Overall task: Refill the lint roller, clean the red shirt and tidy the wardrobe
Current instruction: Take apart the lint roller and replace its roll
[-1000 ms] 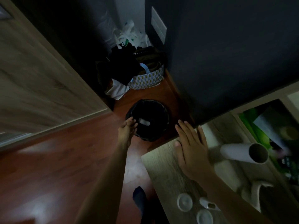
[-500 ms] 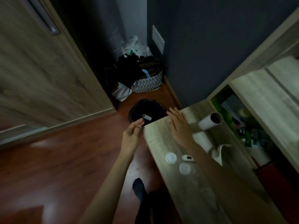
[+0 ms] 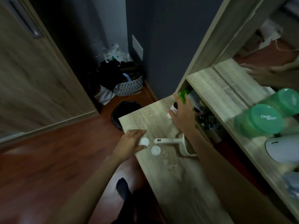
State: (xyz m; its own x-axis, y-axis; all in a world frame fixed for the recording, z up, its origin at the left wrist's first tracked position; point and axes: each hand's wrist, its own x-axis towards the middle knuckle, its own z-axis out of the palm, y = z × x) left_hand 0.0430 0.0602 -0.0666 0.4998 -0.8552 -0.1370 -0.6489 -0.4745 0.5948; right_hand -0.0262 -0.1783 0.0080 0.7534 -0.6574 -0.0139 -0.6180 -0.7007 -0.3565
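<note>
The white lint roller handle (image 3: 169,140) lies bare on the wooden top (image 3: 178,183), its frame curving toward me. My right hand (image 3: 182,115) is closed around the white refill roll (image 3: 171,109) at the far end of the top, beside the shelf opening. My left hand (image 3: 129,142) grips a round white end cap (image 3: 144,141) at the top's left edge, thumb under it. A second white cap (image 3: 156,150) lies loose just right of it. No red shirt is in view.
A black-lined bin (image 3: 123,110) stands on the red wood floor past the top's far corner. Behind it sits a patterned basket (image 3: 131,88) heaped with dark clothes. Green-lidded containers (image 3: 258,121) stand on the shelf to the right, by a mirror.
My left hand came back from over the bin and closed on the white cap. My right hand moved right and took hold of the refill roll. The view swung toward the shelf.
</note>
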